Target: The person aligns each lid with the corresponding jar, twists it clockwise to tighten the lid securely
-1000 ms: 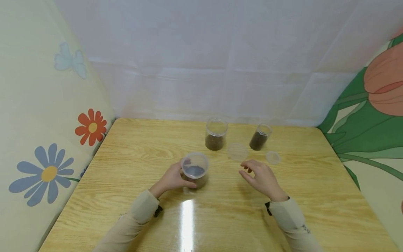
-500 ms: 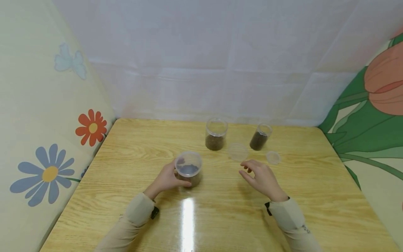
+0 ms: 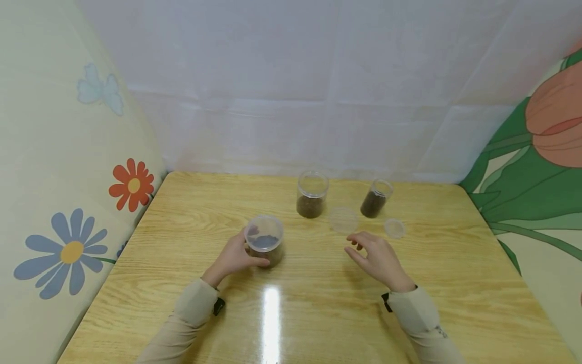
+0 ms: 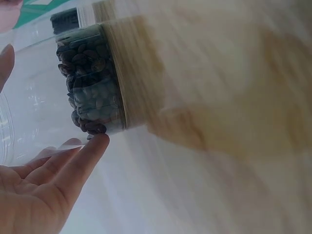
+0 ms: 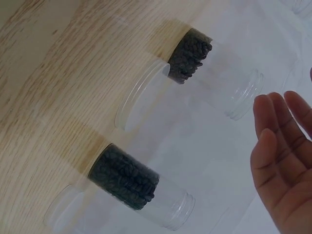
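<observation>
My left hand (image 3: 233, 257) grips a clear plastic jar (image 3: 274, 256) on the left half of the table, thumb across its near side and fingers behind. Dark beans (image 4: 90, 80) fill the lower part of this jar in the left wrist view, where my fingertips touch its wall. My right hand (image 3: 376, 259) hovers over the table with loosely bent fingers and nothing between them. Closest to it lies a large clear round lid (image 3: 343, 220). The right wrist view shows the same hand (image 5: 285, 163) beside two uncapped jars.
A wide clear jar (image 3: 311, 205) and a slimmer jar (image 3: 374, 203), both partly filled with dark beans, stand toward the back. A small round lid (image 3: 394, 228) lies before the slim one. Behind the wooden table (image 3: 218, 202) hangs a white cloth (image 3: 273, 131).
My left hand has slid the jar leftward and slightly toward the back of the table. My right hand has stayed almost in place.
</observation>
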The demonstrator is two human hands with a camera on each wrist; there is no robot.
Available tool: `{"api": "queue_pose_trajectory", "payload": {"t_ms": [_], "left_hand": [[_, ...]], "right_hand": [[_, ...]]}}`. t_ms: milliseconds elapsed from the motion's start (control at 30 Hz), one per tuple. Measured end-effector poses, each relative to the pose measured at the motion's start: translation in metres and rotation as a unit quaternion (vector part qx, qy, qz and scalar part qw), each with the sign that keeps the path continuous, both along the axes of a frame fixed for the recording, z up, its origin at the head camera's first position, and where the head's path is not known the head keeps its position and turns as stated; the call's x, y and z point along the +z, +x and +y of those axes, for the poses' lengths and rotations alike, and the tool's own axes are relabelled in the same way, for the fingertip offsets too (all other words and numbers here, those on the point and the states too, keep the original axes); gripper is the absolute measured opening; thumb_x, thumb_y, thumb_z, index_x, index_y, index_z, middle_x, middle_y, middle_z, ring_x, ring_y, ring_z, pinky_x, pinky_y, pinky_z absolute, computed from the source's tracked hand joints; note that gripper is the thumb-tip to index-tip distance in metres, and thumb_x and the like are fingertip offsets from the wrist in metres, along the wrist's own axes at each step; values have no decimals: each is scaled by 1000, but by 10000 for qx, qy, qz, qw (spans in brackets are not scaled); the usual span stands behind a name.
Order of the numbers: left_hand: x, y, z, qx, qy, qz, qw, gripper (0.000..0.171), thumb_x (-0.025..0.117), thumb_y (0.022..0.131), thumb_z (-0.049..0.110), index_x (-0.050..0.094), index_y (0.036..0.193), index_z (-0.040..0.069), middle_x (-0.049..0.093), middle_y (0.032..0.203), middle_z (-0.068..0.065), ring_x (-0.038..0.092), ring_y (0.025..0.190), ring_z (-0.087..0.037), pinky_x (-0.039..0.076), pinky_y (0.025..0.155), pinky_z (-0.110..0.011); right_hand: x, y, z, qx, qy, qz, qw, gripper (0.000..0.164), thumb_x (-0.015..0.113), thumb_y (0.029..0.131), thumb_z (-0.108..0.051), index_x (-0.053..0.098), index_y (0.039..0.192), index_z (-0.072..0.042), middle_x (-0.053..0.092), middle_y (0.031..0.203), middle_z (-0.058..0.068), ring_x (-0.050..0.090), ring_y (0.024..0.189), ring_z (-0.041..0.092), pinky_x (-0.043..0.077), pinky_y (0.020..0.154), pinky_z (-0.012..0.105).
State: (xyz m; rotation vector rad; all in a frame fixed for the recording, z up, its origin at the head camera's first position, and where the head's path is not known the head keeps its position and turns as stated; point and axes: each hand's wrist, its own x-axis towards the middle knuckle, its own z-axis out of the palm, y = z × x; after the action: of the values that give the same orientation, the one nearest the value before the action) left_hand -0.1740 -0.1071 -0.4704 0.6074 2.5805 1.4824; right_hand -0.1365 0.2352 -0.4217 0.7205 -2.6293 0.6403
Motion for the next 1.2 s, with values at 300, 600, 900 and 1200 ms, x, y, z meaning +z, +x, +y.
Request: {"api": "queue_pose_trajectory", "payload": {"t_ms": [300, 600, 900, 1200], "left_hand": [[1, -4, -5, 313, -28, -57, 9995, 99, 87, 58, 23, 33, 139, 5, 47, 131, -17, 42, 120, -34, 35, 95, -54], [2, -10, -9, 553, -77, -15, 9984, 96, 86, 60, 22, 33, 139, 8, 48, 129, -15, 42, 120, -35, 32, 97, -55], [1, -20, -13, 756, -186, -173, 9968, 95, 84, 62, 30, 32, 138, 7, 46, 131, -17, 40, 121, -35, 33, 97, -55], [-1, -35, -17, 779, -213, -59, 9967, 97, 82, 65, 30, 26, 142, 12, 42, 135, -15, 37, 124, -36, 31, 98, -55]], "right_hand": [[1, 1, -1, 27, -24, -112, 9999, 18, 70, 79, -14, 66, 94, -3, 66, 86, 9, 60, 67, 19, 48, 54, 28], [0, 1, -1, -62, 90, -220, 9997, 17, 70, 80, -13, 66, 94, -4, 65, 87, 8, 59, 68, 18, 47, 54, 27], [-1, 1, -1, -29, 81, -283, 9996, 17, 70, 80, -13, 66, 94, -5, 66, 87, 8, 59, 68, 17, 48, 55, 28], [-2, 2, -2, -15, 74, -345, 9994, 17, 69, 81, -13, 66, 95, -5, 66, 88, 5, 59, 68, 16, 47, 55, 26]]}}
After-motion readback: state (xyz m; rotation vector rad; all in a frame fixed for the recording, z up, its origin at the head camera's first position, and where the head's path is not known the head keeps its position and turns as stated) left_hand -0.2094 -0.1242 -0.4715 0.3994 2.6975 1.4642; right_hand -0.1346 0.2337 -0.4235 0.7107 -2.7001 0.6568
